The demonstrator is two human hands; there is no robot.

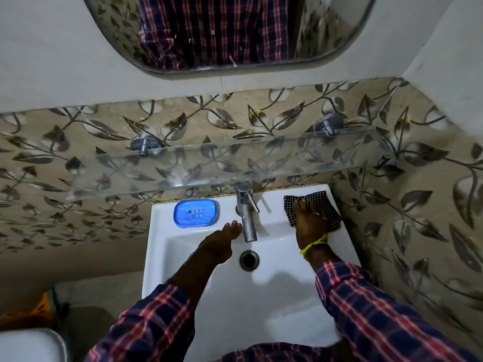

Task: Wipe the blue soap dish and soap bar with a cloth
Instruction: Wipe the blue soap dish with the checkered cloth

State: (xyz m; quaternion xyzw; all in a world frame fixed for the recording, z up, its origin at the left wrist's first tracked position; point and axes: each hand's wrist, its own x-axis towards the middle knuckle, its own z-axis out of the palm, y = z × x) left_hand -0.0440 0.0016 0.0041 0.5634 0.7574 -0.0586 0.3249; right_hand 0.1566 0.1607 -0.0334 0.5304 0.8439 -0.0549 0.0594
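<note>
Plaid sleeves fill the bottom of the view, both arms reaching out over the white washbasin. The left hand hangs above the bowl, fingers straight and loosely together, tips close by the steel tap spout, holding nothing; whether it touches the tap can't be told. The right hand lies palm down, fingers spread flat, pressing the checked cloth onto the basin's back right ledge, a yellow thread tied at the wrist. Over on the back left ledge sits the blue soap dish, lid on, well apart from both hands and left of the tap. The soap bar isn't in sight. Above runs a glass shelf on two chrome brackets against leaf-patterned tiles, with a mirror higher up
</note>
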